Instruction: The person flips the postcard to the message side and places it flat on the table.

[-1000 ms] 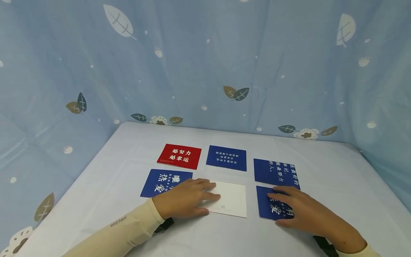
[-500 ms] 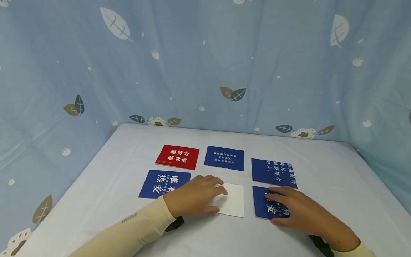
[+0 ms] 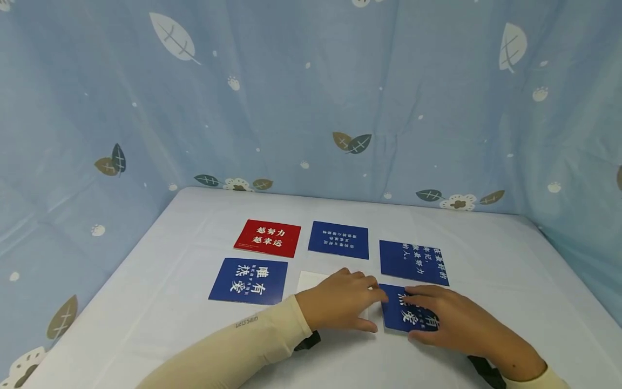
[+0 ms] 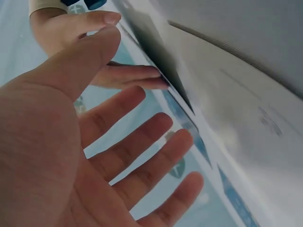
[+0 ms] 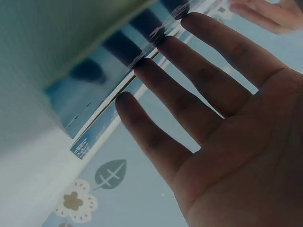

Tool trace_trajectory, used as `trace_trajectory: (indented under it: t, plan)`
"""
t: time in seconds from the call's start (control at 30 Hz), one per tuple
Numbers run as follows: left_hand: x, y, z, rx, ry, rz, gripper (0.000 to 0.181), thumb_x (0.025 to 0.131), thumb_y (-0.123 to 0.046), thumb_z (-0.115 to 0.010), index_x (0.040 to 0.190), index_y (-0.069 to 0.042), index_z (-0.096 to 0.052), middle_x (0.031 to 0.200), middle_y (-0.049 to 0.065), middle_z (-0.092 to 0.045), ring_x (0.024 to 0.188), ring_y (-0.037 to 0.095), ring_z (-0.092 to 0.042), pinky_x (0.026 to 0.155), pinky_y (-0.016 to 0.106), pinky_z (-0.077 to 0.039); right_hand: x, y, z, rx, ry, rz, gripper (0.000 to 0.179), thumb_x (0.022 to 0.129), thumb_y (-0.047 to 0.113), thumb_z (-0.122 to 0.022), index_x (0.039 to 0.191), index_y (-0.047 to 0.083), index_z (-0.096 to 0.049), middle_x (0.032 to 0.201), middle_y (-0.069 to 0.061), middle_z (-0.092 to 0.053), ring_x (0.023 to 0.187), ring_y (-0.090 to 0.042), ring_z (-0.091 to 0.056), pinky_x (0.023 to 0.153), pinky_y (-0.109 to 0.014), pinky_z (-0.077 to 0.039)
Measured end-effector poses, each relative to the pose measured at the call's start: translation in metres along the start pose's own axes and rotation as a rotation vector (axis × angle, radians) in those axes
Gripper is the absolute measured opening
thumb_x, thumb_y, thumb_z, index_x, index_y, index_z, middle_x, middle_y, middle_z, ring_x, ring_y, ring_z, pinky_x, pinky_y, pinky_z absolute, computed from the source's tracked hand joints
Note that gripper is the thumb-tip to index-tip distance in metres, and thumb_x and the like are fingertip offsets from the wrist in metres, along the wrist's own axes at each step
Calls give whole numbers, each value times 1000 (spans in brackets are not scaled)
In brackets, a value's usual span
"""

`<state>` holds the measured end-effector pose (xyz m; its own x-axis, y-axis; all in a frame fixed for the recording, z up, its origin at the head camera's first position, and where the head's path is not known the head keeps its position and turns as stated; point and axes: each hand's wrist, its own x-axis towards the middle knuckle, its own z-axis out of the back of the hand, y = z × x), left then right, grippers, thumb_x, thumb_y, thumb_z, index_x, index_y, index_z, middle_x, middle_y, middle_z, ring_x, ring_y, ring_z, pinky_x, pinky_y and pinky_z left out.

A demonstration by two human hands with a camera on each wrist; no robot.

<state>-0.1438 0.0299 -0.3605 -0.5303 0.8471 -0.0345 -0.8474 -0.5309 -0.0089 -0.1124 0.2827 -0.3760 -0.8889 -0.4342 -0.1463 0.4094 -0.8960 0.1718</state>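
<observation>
My left hand (image 3: 342,302) is over the white card (image 3: 308,279) and hides most of it. In the left wrist view the fingers (image 4: 142,163) are spread and nearly straight, apart from the white card (image 4: 232,85). My right hand (image 3: 449,317) covers the right part of a blue card (image 3: 400,319) with white characters. Seen from the right wrist, its straight fingertips (image 5: 144,66) rest on the glossy blue card (image 5: 94,97). The left fingertips are near this card's left edge.
A red card (image 3: 269,239), a blue card (image 3: 338,240) and another blue card (image 3: 413,262) form the far row on the white tabletop (image 3: 155,324). One blue card (image 3: 249,281) lies at the near left. A leaf-patterned blue curtain (image 3: 272,92) stands behind.
My left hand has slid to the right across the white card, up to the near-right blue card, uncovering the near-left blue card. The right hand has stayed on its card.
</observation>
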Motion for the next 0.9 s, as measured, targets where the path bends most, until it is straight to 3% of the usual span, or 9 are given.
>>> trace_trajectory:
  t: [0.2,0.53,0.73,0.9]
  plan:
    - [11,-5,-4,-26,-2,-2,54,87,-64,-65,132,-33,-63,129,-8,-65,118,10,-62,98,33,-51,-1,0,2,43,-1,5,62,75,61,-78,120,17,-74,133,-4,-66,122,-35,-63,95,-59,-53]
    - [14,-8,-6,-8,-20,-13,45,91,-64,-59,124,-33,-68,117,-12,-68,108,7,-65,91,31,-53,-2,0,6,66,-51,100,55,86,62,-68,115,16,-76,121,-1,-72,112,-28,-69,90,-52,-57]
    - [15,-9,-6,-9,-60,-32,37,98,-57,-53,119,-31,-70,113,-14,-72,101,5,-67,89,29,-53,-4,0,9,73,-56,106,45,86,55,-72,111,19,-77,118,0,-72,110,-28,-68,89,-53,-57]
    - [14,-8,-6,-16,-80,-35,33,101,-52,-51,117,-30,-71,107,-16,-73,95,2,-68,86,27,-53,-6,-4,13,114,-14,64,44,81,57,-76,108,22,-76,113,2,-70,102,-23,-67,85,-52,-58]
